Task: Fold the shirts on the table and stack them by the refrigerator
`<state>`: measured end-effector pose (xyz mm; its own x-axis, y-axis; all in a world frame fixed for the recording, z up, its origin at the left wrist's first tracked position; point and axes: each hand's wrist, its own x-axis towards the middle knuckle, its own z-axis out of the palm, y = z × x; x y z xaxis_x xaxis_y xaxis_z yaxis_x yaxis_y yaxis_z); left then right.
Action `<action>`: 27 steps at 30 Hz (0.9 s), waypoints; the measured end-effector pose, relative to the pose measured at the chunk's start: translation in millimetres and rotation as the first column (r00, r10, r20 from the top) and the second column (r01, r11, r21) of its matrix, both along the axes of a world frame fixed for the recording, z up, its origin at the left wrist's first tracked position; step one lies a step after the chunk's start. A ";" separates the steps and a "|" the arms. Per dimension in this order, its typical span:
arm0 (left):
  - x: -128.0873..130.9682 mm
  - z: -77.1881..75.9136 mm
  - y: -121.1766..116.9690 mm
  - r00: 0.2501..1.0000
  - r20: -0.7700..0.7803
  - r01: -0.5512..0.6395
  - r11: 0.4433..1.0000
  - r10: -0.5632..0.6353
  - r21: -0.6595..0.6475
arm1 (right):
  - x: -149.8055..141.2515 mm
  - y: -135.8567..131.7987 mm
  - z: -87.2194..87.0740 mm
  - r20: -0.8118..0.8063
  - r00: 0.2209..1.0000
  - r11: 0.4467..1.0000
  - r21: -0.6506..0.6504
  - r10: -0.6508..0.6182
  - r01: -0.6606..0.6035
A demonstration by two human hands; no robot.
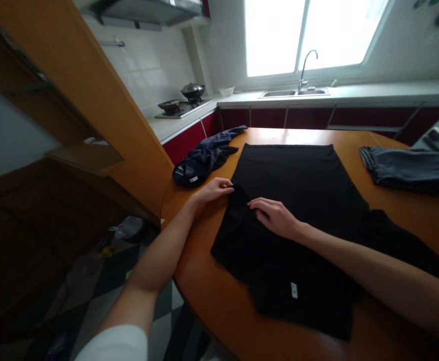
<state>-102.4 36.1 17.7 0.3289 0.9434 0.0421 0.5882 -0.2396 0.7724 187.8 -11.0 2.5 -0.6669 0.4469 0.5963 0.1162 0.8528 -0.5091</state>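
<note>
A black shirt (290, 175) lies spread on the wooden table, its straight hem at the far side and a small white label near its collar end, closest to me. My left hand (216, 189) pinches the shirt's left edge between thumb and fingers. Just to the right, my right hand (275, 215) rests over the cloth with its fingers drawn together on a fold of it. The left sleeve lies turned inward on the body. Out to the right stretches the other sleeve (403, 240).
Crumpled dark blue clothing (208, 155) lies at the table's left edge. Folded blue-grey clothes (417, 168) sit at the right of the wooden table (200, 250). Beyond are a stove with pans (193, 90) and a sink (279, 94). A wooden partition (129, 115) stands at left.
</note>
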 end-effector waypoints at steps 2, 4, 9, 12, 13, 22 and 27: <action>1.0 -1.2 0.1 1.000 0.028 -0.004 1.000 0.005 -0.016 | 1.1 2.0 -3.3 -0.024 0.999 0.998 -0.056 -0.030 0.028; 4.0 -3.6 0.6 1.000 0.001 -0.018 1.000 0.018 0.002 | 1.1 2.8 -5.4 -0.033 0.998 0.995 -0.077 -0.058 0.055; 13.9 -11.2 2.7 0.991 -0.116 -0.046 0.992 0.060 0.122 | 1.0 1.2 -2.2 0.004 0.998 0.998 -0.011 -0.067 0.067; 16.5 -14.2 3.9 0.986 -0.151 -0.049 0.987 0.073 0.156 | 1.9 0.7 -0.9 0.067 0.994 0.996 0.044 -0.085 0.082; 16.9 -14.8 4.3 0.983 -0.167 -0.052 0.985 0.080 0.163 | 2.3 1.2 -1.5 0.093 0.991 0.994 0.058 -0.097 0.092; 23.1 -8.4 1.4 0.963 -0.185 -0.096 0.891 0.195 0.444 | 5.9 9.3 -9.9 0.161 0.978 0.991 0.050 -0.134 0.127; 15.8 -7.5 3.0 0.962 -0.249 -0.027 0.944 0.114 0.328 | 3.4 4.3 -2.9 0.085 0.983 0.983 0.108 -0.160 0.151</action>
<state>-86.6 39.1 10.2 0.3021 0.9155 0.2658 0.7830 -0.3973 0.4786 191.2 -6.7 -0.4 -0.6485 0.4905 0.5822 0.2940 0.8668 -0.4028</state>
